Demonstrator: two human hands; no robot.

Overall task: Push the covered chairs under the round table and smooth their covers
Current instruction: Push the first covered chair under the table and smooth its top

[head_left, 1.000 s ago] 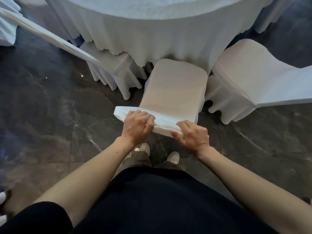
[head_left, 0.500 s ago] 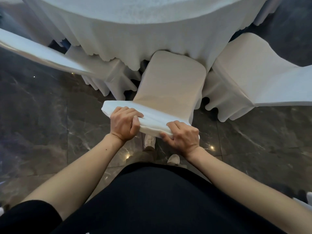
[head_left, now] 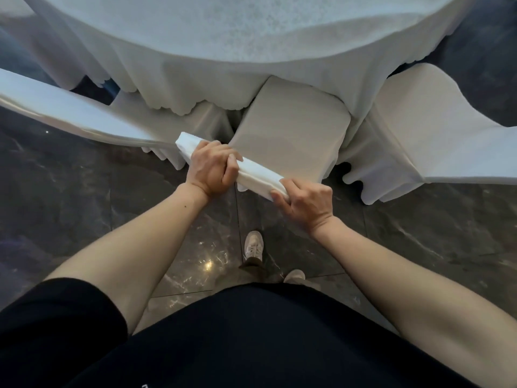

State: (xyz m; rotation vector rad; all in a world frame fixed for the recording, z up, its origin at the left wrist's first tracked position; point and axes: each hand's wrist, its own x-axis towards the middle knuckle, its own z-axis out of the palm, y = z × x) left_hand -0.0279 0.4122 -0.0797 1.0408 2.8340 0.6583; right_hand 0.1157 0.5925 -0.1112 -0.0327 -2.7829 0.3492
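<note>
A white-covered chair (head_left: 291, 127) stands in front of me, its seat partly under the hanging cloth of the round table (head_left: 223, 51). My left hand (head_left: 212, 168) grips the left part of the chair's backrest top. My right hand (head_left: 306, 203) grips the right end of the same top edge. The chair's front edge touches the tablecloth's scalloped hem.
Another covered chair (head_left: 419, 135) stands close on the right, and a third covered chair (head_left: 84, 119) on the left, its backrest stretching to the frame's left edge. Dark glossy marble floor (head_left: 84, 205) lies all around. My shoes (head_left: 253, 245) are right behind the chair.
The chair has slid forward, its seat now reaching under the tablecloth. I have stepped closer to the table, and both hands have kept their hold on the backrest top.
</note>
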